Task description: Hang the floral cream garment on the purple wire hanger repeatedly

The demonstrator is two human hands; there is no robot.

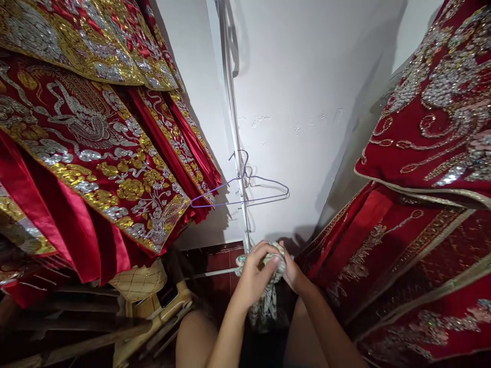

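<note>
Low in the middle of the head view, my left hand and my right hand come together around a bunched, pale patterned cloth. Fingers of both hands are curled on the gathered top of it. Its loose end hangs down between my legs, and another bit shows beside the foot of a thin white metal stand. Above my hands a purple wire hanger hangs from that stand with nothing on it.
Red garments with gold and silver embroidery hang at the left. Beaded dark red garments fill the right side. A wooden chair with a quilted cream bag stands at lower left. Behind the stand is a white wall.
</note>
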